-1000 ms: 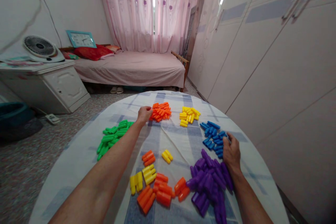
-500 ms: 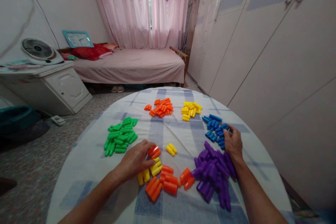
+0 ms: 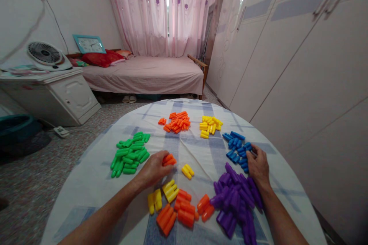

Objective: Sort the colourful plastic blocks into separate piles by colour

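My left hand (image 3: 155, 166) is closed around an orange plastic piece (image 3: 170, 159) made of joined tubes, just above the tablecloth. Below it lie yellow pieces (image 3: 170, 190) and several larger orange pieces (image 3: 166, 219). A single yellow piece (image 3: 188, 171) sits a little to the right. At the right edge of the blue pile (image 3: 236, 144), my right hand (image 3: 258, 164) has its thumb and forefinger bent round a blue piece; its other fingers are partly hidden. Directly beneath that wrist spreads a heap of purple pieces (image 3: 235, 199).
A green pile (image 3: 130, 153) lies on the left of the round table, which has a checked cloth (image 3: 94, 183). Farther back are a small orange pile (image 3: 178, 121) and a yellow pile (image 3: 211, 123). A bed (image 3: 149, 72) stands beyond; a wardrobe (image 3: 301, 84) lines the right.
My left hand has lifted slightly away from the yellow pieces, with the orange piece between its fingers. My right hand stays by the blue pile. The whole view has shifted a little.
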### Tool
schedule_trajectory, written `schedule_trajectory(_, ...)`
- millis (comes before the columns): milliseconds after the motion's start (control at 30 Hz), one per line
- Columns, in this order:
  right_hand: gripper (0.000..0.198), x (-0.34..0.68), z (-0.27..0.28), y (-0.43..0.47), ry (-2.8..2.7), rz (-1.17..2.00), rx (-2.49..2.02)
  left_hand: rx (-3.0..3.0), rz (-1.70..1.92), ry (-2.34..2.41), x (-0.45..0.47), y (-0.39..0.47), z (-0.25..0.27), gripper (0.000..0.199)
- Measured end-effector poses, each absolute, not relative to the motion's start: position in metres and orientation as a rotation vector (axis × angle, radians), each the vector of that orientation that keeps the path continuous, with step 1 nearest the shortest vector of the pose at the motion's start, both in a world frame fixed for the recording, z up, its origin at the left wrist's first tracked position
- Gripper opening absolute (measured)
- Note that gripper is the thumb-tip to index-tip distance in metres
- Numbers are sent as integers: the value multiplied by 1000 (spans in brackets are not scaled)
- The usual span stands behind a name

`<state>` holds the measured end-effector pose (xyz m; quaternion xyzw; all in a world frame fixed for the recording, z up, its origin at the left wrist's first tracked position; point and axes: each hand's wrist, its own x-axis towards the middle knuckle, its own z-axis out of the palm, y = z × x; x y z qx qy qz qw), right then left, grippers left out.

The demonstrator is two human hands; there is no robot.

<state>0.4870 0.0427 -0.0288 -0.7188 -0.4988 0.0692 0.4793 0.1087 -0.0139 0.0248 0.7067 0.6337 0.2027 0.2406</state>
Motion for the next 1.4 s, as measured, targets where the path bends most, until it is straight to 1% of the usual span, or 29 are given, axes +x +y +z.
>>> schedule_trajectory(100, 52, 486, -27, 42, -1220, 170, -1750, 1853, 810, 1829, 95, 27, 31, 13)
schedule_trajectory(200, 51, 486, -27, 41, -1209, 168, -1757, 1739, 964, 1989, 86, 77, 39, 16)
schedule_trajectory(367, 53, 488, -30, 42, -1227, 167, -1747, 1641, 1032, 2069, 86, 138, 36, 28)
schedule_trajectory(500, 52, 488, -29, 40, -1233, 162, -1754, 1603, 1019, 2072, 91, 147, 29, 42)
schedule_trajectory(600, 50, 486, -27, 39, -1227, 168, -1749, 1642, 1008, 2024, 93, 125, 30, 44)
schedule_trajectory(700, 49, 486, -25, 39, -1217, 173, -1750, 1724, 926, 1867, 89, 79, 36, 36)
schedule_trajectory(767, 49, 486, -25, 40, -1214, 173, -1763, 1809, 754, 1608, 83, 39, 42, 31)
schedule_trajectory(833, 49, 485, -24, 40, -1205, 178, -1772, 1828, 547, 1379, 76, -4, 47, 34)
schedule_trajectory(933, 48, 484, -23, 40, -1199, 171, -1771, 1907, 409, 1362, 70, -62, 51, 44)
schedule_trajectory(1067, 48, 483, -21, 39, -1186, 161, -1775, 2139, 507, 1392, 79, -108, 45, 52)
schedule_trajectory(1133, 48, 483, -21, 39, -1189, 157, -1773, 2247, 505, 1319, 87, -119, 38, 49)
schedule_trajectory(1300, 49, 485, -23, 40, -1229, 149, -1775, 2426, 560, 1296, 105, -122, 23, 29)
schedule_trajectory(1400, 49, 488, -26, 42, -1249, 135, -1764, 2486, 671, 1255, 112, -121, 22, 31)
